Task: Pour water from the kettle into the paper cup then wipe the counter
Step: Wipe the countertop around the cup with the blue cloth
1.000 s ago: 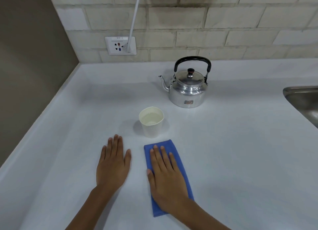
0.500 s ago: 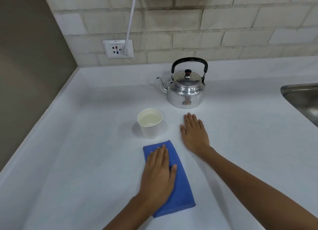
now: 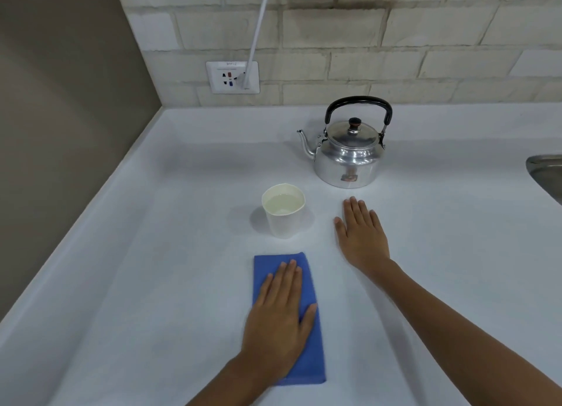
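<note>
Since half a second ago, little has moved: both hands keep their places, and only the view has shifted slightly. A second ago the hands were the other way round, right on the cloth, left on bare counter.

Paper cup (image 3: 283, 210): white, upright, holding clear water; stands on the counter between the kettle and the cloth, apart from both.
Kettle (image 3: 349, 154): polished metal, lid on, black handle raised, spout pointing left; stands behind and to the right of the cup.
Blue cloth (image 3: 310, 354): folded oblong, flat on the counter, just in front of the cup.
Left hand (image 3: 278, 323): palm down, fingers spread flat, pressed on the cloth, gripping nothing.
Right hand (image 3: 362, 237): palm down, fingers extended, flat on bare counter to the right of the cup, holding nothing.
Counter (image 3: 152, 253): white; any wet patches cannot be made out.
Wall socket (image 3: 232, 77): white cord plugged in, on the brick wall.
Sink (image 3: 546, 171): metal edge at far right.
</note>
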